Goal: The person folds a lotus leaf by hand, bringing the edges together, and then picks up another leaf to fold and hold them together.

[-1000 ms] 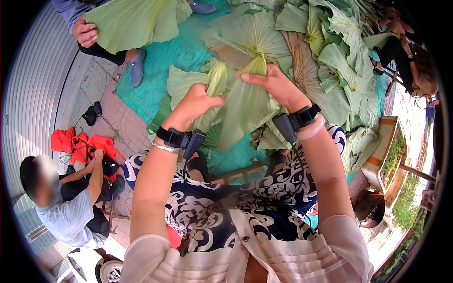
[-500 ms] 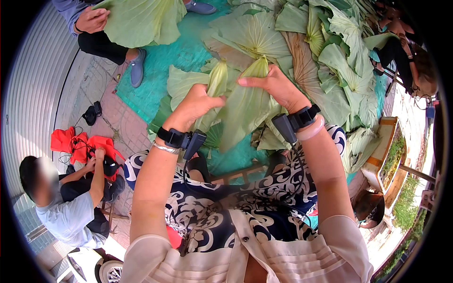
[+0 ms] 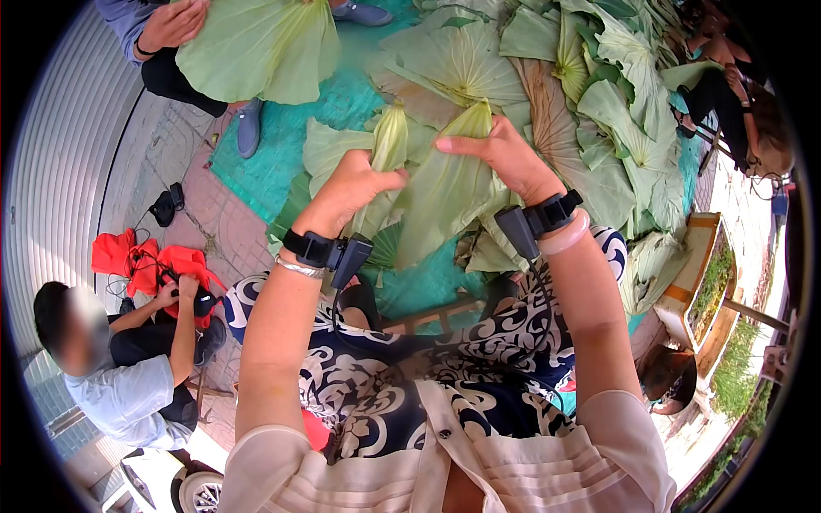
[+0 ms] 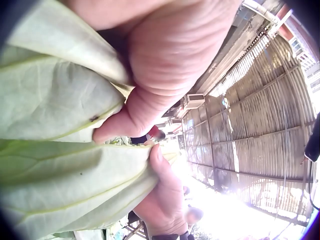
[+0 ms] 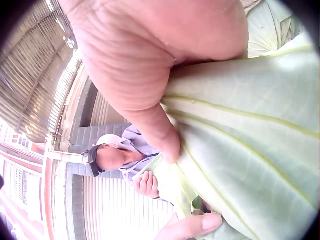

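Note:
My left hand (image 3: 357, 186) grips a folded green lotus leaf (image 3: 390, 141), its gathered pale tip standing up above the fingers. Close beside it, my right hand (image 3: 509, 161) pinches a second folded leaf part (image 3: 449, 201), thumb on the near face and fingers behind. In the left wrist view, the left thumb (image 4: 117, 127) presses on pale, veined leaf (image 4: 55, 100), and the other hand holds the lower fold. The right wrist view has the right thumb (image 5: 167, 142) against a broad ribbed leaf surface (image 5: 250, 130). Whether both folds belong to one leaf, I cannot tell.
A large pile of lotus leaves (image 3: 599, 145) covers the turquoise sheet (image 3: 342, 81) ahead and right. Across from me, a person holds another leaf (image 3: 265, 47). At left sits a person (image 3: 128, 376) by red bags (image 3: 154, 265). A planter box (image 3: 697, 274) stands at right.
Both hands stay almost in place, and the folded leaves shift slightly between them. The person across has moved their leaf a little right and down.

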`<move>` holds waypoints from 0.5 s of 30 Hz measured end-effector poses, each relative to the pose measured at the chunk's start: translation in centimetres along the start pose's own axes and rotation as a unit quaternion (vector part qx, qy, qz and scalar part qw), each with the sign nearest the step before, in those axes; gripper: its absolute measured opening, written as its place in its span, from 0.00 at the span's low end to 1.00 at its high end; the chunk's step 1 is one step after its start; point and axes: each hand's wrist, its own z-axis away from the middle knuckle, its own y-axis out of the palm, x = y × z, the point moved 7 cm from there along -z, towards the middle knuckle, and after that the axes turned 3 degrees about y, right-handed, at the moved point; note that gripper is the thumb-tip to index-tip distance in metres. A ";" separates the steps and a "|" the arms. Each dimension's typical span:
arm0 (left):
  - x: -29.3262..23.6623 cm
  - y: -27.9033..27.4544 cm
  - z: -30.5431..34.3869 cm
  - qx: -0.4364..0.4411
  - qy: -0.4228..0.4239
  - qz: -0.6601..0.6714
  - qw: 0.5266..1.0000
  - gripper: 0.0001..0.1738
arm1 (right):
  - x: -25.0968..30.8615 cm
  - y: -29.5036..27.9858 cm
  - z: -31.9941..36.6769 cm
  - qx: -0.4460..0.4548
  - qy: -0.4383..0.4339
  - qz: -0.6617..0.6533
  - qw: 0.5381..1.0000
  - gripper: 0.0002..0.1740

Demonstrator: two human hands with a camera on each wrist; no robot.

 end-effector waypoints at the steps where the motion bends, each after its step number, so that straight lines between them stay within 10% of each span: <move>1: 0.0 0.0 0.0 0.004 -0.008 -0.001 1.000 0.18 | 0.0 0.0 0.0 -0.001 0.000 -0.002 1.000 0.21; 15: -0.6 0.3 0.0 0.015 0.008 -0.111 0.994 0.19 | -0.5 -0.5 -0.3 -0.009 0.011 0.016 1.000 0.22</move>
